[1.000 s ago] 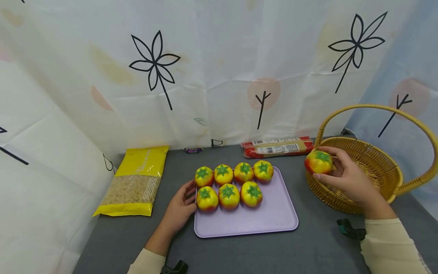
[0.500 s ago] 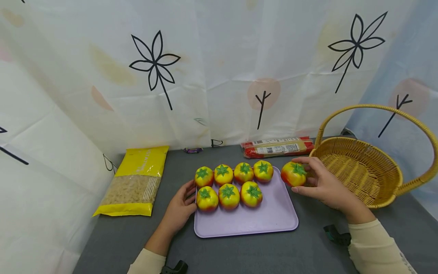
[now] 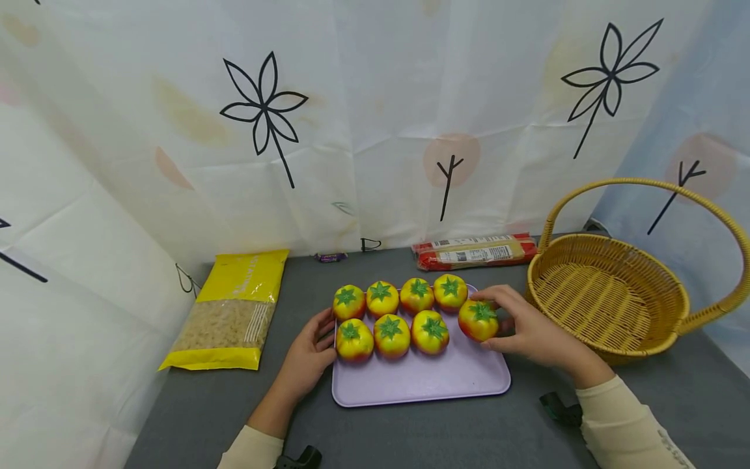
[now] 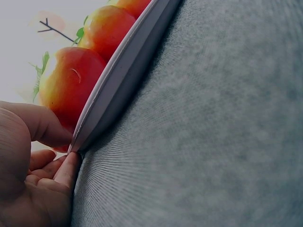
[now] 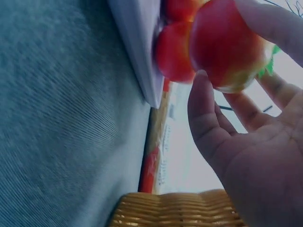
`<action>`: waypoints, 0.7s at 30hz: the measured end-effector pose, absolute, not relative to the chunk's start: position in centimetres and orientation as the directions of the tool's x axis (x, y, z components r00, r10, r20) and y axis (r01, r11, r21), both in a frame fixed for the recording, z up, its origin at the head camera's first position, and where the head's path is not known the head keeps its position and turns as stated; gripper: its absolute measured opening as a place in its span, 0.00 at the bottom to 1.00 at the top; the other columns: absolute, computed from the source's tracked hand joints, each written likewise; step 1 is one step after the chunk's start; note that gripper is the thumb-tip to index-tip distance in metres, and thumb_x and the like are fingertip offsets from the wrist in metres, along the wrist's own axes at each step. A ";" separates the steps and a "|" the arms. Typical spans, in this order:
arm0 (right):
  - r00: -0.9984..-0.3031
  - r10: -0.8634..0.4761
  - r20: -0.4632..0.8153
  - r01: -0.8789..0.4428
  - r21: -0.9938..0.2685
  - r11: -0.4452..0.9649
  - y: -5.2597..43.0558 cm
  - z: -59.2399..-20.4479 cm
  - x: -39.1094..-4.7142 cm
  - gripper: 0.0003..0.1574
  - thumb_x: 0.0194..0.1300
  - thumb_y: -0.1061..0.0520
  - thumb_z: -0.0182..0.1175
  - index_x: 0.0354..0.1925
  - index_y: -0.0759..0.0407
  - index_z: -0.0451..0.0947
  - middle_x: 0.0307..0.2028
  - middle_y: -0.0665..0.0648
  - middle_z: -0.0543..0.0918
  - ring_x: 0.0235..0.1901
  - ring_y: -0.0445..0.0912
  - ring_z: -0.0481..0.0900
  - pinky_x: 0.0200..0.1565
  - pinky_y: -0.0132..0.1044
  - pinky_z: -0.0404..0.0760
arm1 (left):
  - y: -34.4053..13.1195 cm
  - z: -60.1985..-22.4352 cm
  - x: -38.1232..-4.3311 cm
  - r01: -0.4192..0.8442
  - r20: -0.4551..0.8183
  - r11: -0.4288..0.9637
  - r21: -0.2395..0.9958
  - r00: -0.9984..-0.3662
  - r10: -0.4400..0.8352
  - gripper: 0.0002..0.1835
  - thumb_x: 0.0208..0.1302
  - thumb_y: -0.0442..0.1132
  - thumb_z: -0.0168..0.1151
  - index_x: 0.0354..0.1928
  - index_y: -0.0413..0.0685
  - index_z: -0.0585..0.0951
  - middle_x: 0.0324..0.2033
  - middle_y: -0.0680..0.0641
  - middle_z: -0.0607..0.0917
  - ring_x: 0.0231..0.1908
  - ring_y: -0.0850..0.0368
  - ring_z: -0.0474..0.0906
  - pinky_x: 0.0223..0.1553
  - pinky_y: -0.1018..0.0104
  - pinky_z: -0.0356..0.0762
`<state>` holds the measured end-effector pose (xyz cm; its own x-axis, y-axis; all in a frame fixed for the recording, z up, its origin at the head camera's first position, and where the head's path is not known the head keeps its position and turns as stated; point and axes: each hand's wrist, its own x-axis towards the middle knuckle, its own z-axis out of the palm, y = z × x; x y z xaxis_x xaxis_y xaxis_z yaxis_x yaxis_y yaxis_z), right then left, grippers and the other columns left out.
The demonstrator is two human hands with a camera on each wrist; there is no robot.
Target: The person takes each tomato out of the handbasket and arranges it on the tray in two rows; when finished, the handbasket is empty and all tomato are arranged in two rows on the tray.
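My right hand (image 3: 527, 329) grips a red-and-yellow persimmon (image 3: 478, 319) with a green leafy cap, thumb and fingers on either side of it. In the right wrist view the held persimmon (image 5: 227, 45) is above the tray's rim, beside another fruit. A lilac tray (image 3: 422, 384) carries several more such persimmons (image 3: 392, 335) in two rows, the back one longer. At the tray's left edge my left hand (image 3: 307, 355) pinches the rim, thumb and fingertips meeting there in the left wrist view. The persimmon (image 4: 73, 85) nearest that thumb stands just inside the rim.
A wicker basket (image 3: 609, 293) with a tall handle stands right of the tray. Behind lies a red-ended pack of noodles (image 3: 474, 253). A yellow bag of pasta (image 3: 228, 312) lies at the left, and a small purple wrapped sweet (image 3: 331, 258) at the back.
My right hand has carried the persimmon leftward from over the basket's edge to over the tray's right side. The left hand has stayed at the tray's edge.
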<state>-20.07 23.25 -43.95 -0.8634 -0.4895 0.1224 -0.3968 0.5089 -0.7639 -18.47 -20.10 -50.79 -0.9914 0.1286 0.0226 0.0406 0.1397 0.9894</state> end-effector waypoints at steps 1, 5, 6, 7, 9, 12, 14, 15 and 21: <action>-0.857 -0.503 0.111 -0.398 -0.763 0.509 23.2 -44.1 -20.1 0.44 0.66 0.57 0.79 0.74 0.56 0.72 0.67 0.63 0.69 0.60 0.59 0.71 0.52 0.46 0.86 | -20.1 -50.8 -18.5 0.041 0.023 0.136 0.990 -0.991 0.130 0.45 0.62 0.18 0.58 0.83 0.33 0.59 0.80 0.34 0.64 0.78 0.37 0.63 0.74 0.47 0.66; -0.840 -0.539 0.066 -0.389 -0.765 0.513 22.7 -44.3 -20.0 0.43 0.67 0.58 0.78 0.75 0.56 0.71 0.68 0.65 0.68 0.62 0.60 0.72 0.52 0.45 0.85 | -20.2 -50.8 -18.5 0.037 0.019 0.137 0.990 -0.991 0.130 0.45 0.62 0.18 0.59 0.83 0.33 0.59 0.80 0.34 0.64 0.78 0.37 0.63 0.74 0.47 0.66; -0.838 -0.542 0.055 -0.384 -0.765 0.516 22.6 -44.4 -20.0 0.43 0.67 0.58 0.78 0.75 0.56 0.71 0.69 0.65 0.68 0.62 0.60 0.72 0.53 0.46 0.85 | -20.2 -50.8 -18.5 0.037 0.019 0.138 0.990 -0.991 0.130 0.45 0.62 0.18 0.59 0.83 0.33 0.59 0.80 0.34 0.64 0.78 0.37 0.63 0.73 0.48 0.66; -0.838 -0.544 0.044 -0.379 -0.764 0.522 22.5 -44.4 -20.0 0.43 0.68 0.58 0.77 0.75 0.56 0.71 0.69 0.65 0.67 0.63 0.61 0.72 0.54 0.48 0.85 | -20.1 -50.8 -18.5 0.035 0.016 0.141 0.989 -0.992 0.128 0.46 0.61 0.18 0.59 0.83 0.34 0.59 0.80 0.34 0.64 0.78 0.38 0.63 0.73 0.48 0.67; -0.837 -0.546 0.031 -0.376 -0.757 0.534 22.3 -44.6 -20.0 0.42 0.68 0.59 0.77 0.75 0.55 0.71 0.70 0.66 0.67 0.63 0.61 0.72 0.55 0.50 0.85 | -20.1 -50.8 -18.5 0.030 0.012 0.149 0.988 -0.992 0.124 0.46 0.61 0.18 0.59 0.83 0.35 0.60 0.80 0.35 0.64 0.77 0.38 0.64 0.73 0.49 0.67; -0.836 -0.547 0.027 -0.383 -0.744 0.547 22.1 -45.0 -20.1 0.42 0.67 0.61 0.76 0.74 0.55 0.72 0.69 0.66 0.67 0.63 0.61 0.73 0.55 0.52 0.85 | -20.1 -50.8 -18.5 0.027 0.009 0.158 0.987 -0.993 0.119 0.46 0.61 0.18 0.59 0.83 0.35 0.60 0.80 0.35 0.65 0.77 0.38 0.64 0.72 0.49 0.68; -0.836 -0.548 0.029 -0.389 -0.736 0.554 21.9 -45.2 -20.1 0.42 0.67 0.62 0.76 0.74 0.54 0.72 0.69 0.65 0.68 0.62 0.60 0.74 0.55 0.52 0.85 | -20.1 -50.8 -18.5 0.026 0.008 0.159 0.987 -0.993 0.118 0.46 0.61 0.18 0.59 0.83 0.35 0.60 0.80 0.35 0.65 0.77 0.38 0.64 0.72 0.49 0.68; -0.836 -0.548 0.029 -0.389 -0.735 0.555 21.9 -45.2 -20.0 0.42 0.67 0.63 0.76 0.74 0.54 0.72 0.69 0.66 0.68 0.62 0.61 0.73 0.55 0.52 0.85 | -20.1 -50.8 -18.5 0.026 0.007 0.157 0.987 -0.993 0.120 0.46 0.61 0.18 0.59 0.83 0.34 0.59 0.80 0.35 0.64 0.77 0.38 0.64 0.72 0.49 0.68; -0.841 -0.541 0.019 -0.368 -0.753 0.546 21.6 -45.2 -19.9 0.42 0.67 0.56 0.78 0.75 0.54 0.73 0.69 0.66 0.67 0.63 0.62 0.74 0.57 0.56 0.86 | -20.1 -50.7 -18.5 0.024 0.007 0.141 0.990 -0.992 0.124 0.46 0.62 0.18 0.59 0.83 0.34 0.59 0.80 0.34 0.64 0.78 0.37 0.63 0.73 0.48 0.67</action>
